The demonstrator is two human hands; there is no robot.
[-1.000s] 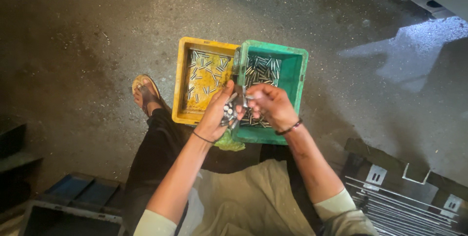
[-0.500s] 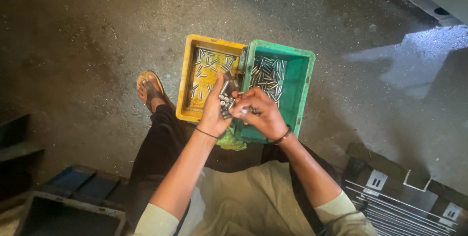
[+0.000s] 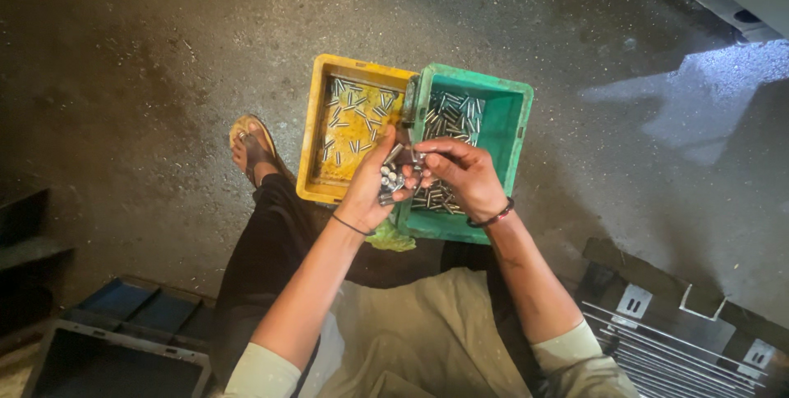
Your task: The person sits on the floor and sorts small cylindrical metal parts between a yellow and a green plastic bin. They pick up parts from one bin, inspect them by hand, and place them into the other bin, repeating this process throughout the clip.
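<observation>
2 trays (image 3: 314, 164), pins (image 3: 391, 179) in L hand (image 3: 370, 188)

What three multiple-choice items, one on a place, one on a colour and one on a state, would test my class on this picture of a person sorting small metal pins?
1. Where does the yellow tray sit?
A. To the left of the green tray
B. Stacked on top of the green tray
C. On the person's lap

2. What colour is the tray under the right hand?
A. Blue
B. Green
C. Red

3. What state is the left hand in?
A. Flat on the floor
B. Empty and open
C. Cupped around a bunch of metal pins

Answers:
1 A, the two trays stand side by side on the floor, with the yellow one on the left.
2 B, its walls are green.
3 C, the pins lie bunched in its palm while the right hand's fingers pinch at them.
</observation>
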